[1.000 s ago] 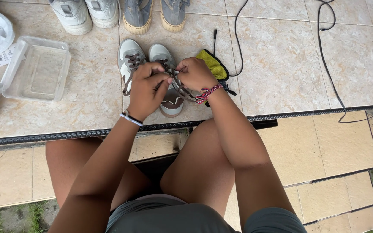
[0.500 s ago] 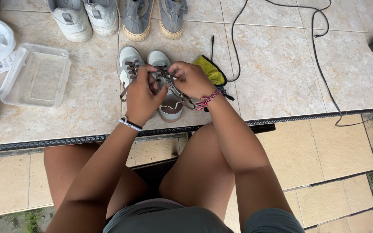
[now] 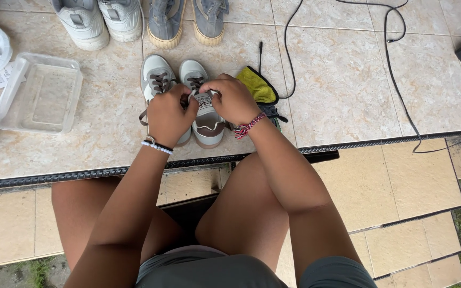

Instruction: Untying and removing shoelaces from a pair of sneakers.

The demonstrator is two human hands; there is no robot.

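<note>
Since the earlier frame, both hands have been drawn closer together over the right-hand grey sneaker (image 3: 207,118) near the tiled floor's (image 3: 348,90) front edge. Its laces are pinched in the closed grip of the left hand (image 3: 169,114) and right hand (image 3: 233,98). A yellow cloth (image 3: 257,85) lies just beside.

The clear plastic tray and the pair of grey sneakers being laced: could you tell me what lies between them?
Only bare tile in the head view.
</note>
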